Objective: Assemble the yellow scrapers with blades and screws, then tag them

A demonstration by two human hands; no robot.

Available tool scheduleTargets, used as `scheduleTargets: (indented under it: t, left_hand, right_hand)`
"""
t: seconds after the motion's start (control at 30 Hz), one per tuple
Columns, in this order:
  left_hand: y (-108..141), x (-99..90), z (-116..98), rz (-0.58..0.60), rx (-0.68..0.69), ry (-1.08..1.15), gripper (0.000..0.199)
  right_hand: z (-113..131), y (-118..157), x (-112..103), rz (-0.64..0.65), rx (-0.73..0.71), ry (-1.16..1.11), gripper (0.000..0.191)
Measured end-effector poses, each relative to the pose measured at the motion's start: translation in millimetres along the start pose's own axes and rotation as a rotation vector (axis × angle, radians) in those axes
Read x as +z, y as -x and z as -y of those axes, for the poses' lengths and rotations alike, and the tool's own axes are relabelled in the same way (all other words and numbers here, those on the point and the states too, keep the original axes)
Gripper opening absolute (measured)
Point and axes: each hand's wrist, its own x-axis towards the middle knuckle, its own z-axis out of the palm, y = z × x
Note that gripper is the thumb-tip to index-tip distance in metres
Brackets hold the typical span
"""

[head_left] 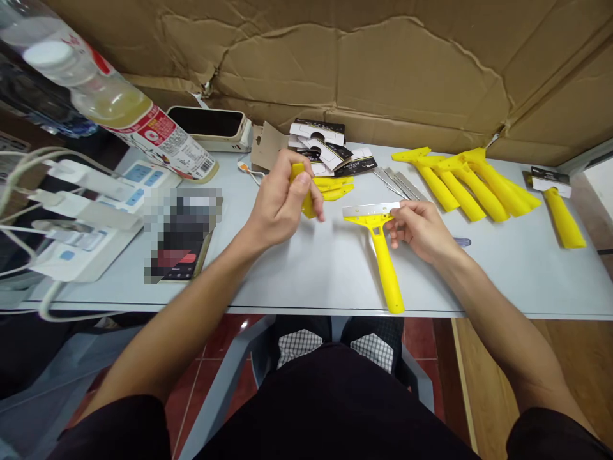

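Note:
My left hand (282, 198) is closed on a small yellow plastic piece (308, 198), raised over the table's middle. To its right, my right hand (414, 227) pinches the head of a yellow scraper (385, 268) at its right end. A metal blade (366, 209) lies along the top of that scraper head, and the handle points toward the table's front edge. Behind my left hand lie more small yellow pieces (335, 186). Several bare metal blades (405, 184) rest to the right of them.
Several yellow handles (474, 185) lie at the back right, with a carded scraper (565, 217) beyond. Black-and-white cards (320, 144) are piled at the back. On the left are a phone (184, 239), a power strip (86, 236), a bottle (158, 131) and a white-cased device (211, 128).

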Motion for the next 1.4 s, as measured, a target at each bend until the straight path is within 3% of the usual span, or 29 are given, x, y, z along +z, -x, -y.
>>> scheduleTargets:
  t: [0.13, 0.27, 0.47, 0.6, 0.7, 0.9, 1.07, 1.4]
  left_hand:
    - [-4, -2.8, -6, 0.131, -0.173, 0.221, 0.055]
    - [-5, -7.0, -18, 0.201, -0.337, 0.199, 0.054]
    - [-10, -1.6, -20, 0.272, -0.308, 0.151, 0.057]
    - [-16, 2.0, -20, 0.252, -0.302, 0.178, 0.045]
    - [-21, 5.5, -29, 0.31, -0.281, 0.117, 0.033]
    - [-28, 33.3, -44, 0.374, -0.194, -0.065, 0.017]
    - [-31, 46.8, -42, 0.329, -0.146, -0.201, 0.015]
    - [-30, 43.1, -28, 0.416, -0.299, 0.07, 0.017]
  right_hand:
    - [-3, -1, 0, 0.008, -0.003, 0.0, 0.023]
    - [-3, 0, 1, 0.018, -0.004, -0.008, 0.024]
    - [-2, 1, 3, 0.028, -0.008, -0.001, 0.023]
    - [-1, 2, 6, 0.024, -0.013, 0.004, 0.021]
    - [-1, 3, 7, 0.02, -0.017, 0.01, 0.021]
    - [-1, 3, 5, 0.039, -0.031, 0.014, 0.019]
    - [-2, 2, 4, 0.053, -0.05, 0.004, 0.016]
    - [-2, 4, 1, 0.141, -0.048, 0.002, 0.028]
